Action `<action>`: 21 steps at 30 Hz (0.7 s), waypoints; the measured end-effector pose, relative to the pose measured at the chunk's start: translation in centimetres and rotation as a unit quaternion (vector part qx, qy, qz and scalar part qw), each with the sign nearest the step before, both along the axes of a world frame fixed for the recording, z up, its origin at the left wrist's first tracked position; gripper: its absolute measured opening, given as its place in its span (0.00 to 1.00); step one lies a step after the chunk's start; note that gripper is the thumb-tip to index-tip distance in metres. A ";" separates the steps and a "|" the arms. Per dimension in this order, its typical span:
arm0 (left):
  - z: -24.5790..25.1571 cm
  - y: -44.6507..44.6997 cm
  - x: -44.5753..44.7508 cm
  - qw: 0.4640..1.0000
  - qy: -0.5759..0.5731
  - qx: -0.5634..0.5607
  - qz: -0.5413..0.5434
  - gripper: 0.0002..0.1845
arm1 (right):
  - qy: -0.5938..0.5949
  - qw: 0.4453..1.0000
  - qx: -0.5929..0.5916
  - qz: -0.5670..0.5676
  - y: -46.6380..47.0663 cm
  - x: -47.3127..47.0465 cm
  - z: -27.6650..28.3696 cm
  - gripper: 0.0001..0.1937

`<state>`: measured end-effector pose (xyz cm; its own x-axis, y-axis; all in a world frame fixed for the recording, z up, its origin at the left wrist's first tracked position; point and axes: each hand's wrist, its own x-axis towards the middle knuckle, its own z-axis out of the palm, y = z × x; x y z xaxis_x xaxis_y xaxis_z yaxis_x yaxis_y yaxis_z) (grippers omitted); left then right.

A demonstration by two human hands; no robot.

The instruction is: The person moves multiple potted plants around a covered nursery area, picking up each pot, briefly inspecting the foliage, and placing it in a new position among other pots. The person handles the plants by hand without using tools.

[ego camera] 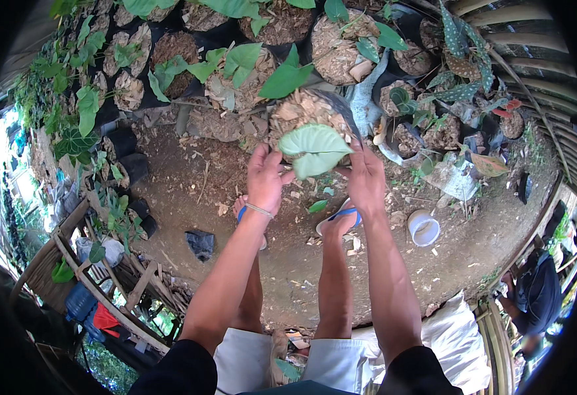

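Note:
Between my hands is a black plastic grow bag (345, 113) filled with wood chips, its open top facing up toward me. A broad pale green leaf (313, 148) lies across the near part of the bag and hides some of its rim. My left hand (264, 180) grips the bag's near left side, with the thumb by the leaf's edge. At the near right corner, my right hand (366, 177) has its fingers on the black plastic, close to the leaf's right end. The lower part of the bag is hidden behind the leaf.
Several potted plants in wood-chip bags (241, 74) crowd the far side. On the soil floor are a white plastic container (424, 228) and a black plastic piece (200, 245). A bamboo bench (105, 296) stands left, a white sack (453, 340) lower right. Another person (537, 291) is at the right edge.

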<state>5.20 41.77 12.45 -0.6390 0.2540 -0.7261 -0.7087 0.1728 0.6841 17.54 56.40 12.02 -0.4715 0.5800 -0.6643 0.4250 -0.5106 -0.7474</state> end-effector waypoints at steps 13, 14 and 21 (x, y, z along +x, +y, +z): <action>-1.2 2.8 -3.9 0.998 0.039 -0.011 0.040 0.08 | 0.029 0.999 -0.017 -0.025 1.8 -5.9 -3.2 0.29; -1.4 2.9 -3.9 0.998 0.035 -0.009 0.044 0.08 | 0.043 0.998 -0.028 -0.040 1.9 -6.2 -3.2 0.30; -2.6 2.7 -3.8 0.997 0.022 0.041 0.055 0.13 | 0.032 0.998 -0.035 -0.029 2.0 -6.4 -2.6 0.32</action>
<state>1.36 44.46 9.85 -0.6967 0.2374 -0.6770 -0.6897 0.0382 0.7231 11.13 58.41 9.45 -0.4812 0.5611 -0.6735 0.3450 -0.5851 -0.7339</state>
